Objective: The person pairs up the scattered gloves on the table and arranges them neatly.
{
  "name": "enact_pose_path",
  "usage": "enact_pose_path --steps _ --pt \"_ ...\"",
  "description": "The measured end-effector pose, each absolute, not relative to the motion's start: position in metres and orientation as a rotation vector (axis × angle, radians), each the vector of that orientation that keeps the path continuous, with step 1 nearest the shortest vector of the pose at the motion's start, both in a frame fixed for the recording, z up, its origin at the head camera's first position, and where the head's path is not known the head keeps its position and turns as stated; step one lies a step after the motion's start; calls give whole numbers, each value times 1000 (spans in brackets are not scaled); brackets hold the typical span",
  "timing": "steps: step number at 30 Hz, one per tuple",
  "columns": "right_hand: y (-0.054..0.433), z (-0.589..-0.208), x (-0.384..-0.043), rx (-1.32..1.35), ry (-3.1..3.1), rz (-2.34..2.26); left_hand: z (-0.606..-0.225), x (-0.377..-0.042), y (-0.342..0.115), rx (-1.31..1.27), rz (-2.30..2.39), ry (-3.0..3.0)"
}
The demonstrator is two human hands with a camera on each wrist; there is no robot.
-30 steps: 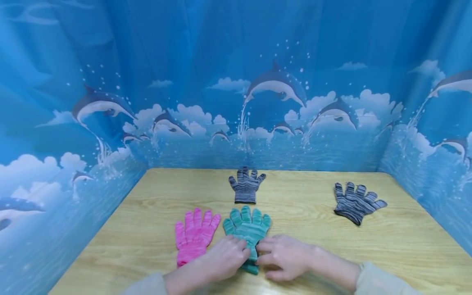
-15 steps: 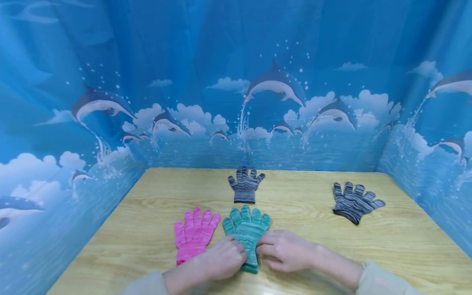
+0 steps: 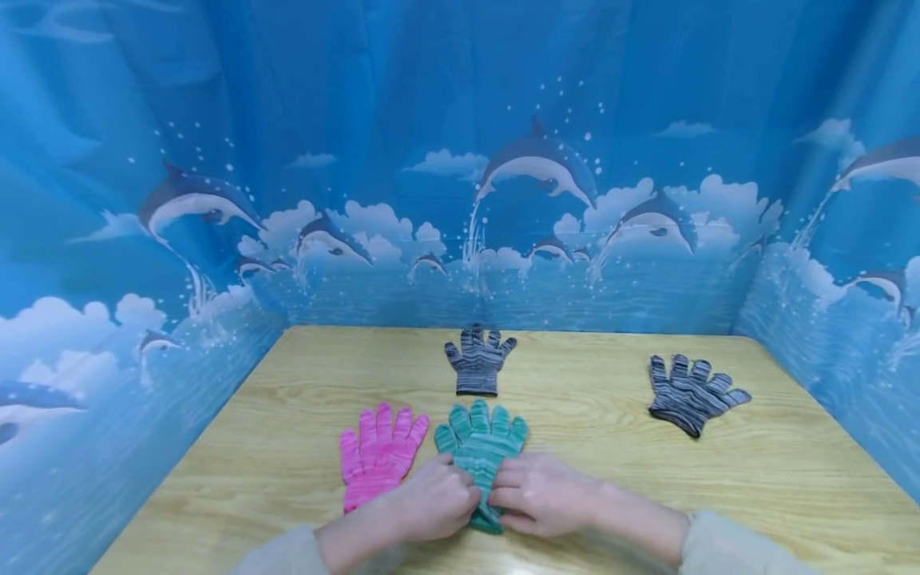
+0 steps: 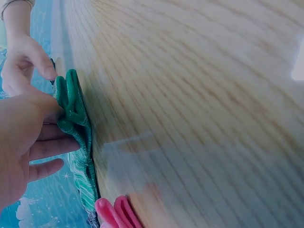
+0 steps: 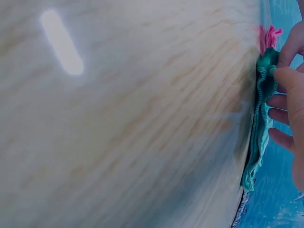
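A green striped knit glove [image 3: 485,452] lies palm-flat with its fingers pointing away and its cuff toward me. My left hand [image 3: 440,497] pinches the left side of the cuff, its remaining fingers spread loosely along the glove in the left wrist view. From the other side, my right hand [image 3: 541,493] pinches the cuff's right edge with thumb and forefinger. The cuff [image 4: 71,97] stands up in folds in the left wrist view, and its opening [image 5: 269,59] shows in the right wrist view. Both hands hide part of the wrist section.
A pink glove [image 3: 378,451] lies left of the green one, its cuff partly behind my left forearm. One grey-black glove [image 3: 477,367] lies farther back, another [image 3: 693,395] at the right. Blue dolphin-print curtains [image 3: 402,160] border the wooden table [image 3: 287,415].
My right hand first drew slightly off the green glove's edge, then moved left onto its cuff. My left hand has stayed nearly in place, and the other gloves lie as before.
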State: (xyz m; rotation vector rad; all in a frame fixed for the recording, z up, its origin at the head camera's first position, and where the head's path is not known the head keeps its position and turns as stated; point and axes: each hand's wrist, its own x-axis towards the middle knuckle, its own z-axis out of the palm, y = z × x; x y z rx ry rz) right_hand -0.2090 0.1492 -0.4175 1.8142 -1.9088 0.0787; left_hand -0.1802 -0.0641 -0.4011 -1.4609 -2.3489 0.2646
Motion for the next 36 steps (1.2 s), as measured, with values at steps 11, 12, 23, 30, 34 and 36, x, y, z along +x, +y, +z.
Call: enact_pose_path --steps 11,12,23,30,34,36 --pt "141 -424 -209 1841 -1961 130 -405 -179 -65 -1427 234 -2436" --pt "141 -425 -209 1839 -1955 142 -405 -179 -65 -1423 237 -2446" --pt "139 -424 -211 1763 -1882 232 -403 -183 -66 -1424 168 -2492" --pt "140 -425 -209 1800 -1846 137 -400 -189 -64 -1511 189 -2439" --pt "141 -426 -207 1809 -1876 138 -398 -195 -65 -1596 188 -2366" --pt "141 -426 -208 1812 -1883 151 -397 -198 -66 -1640 177 -2336"
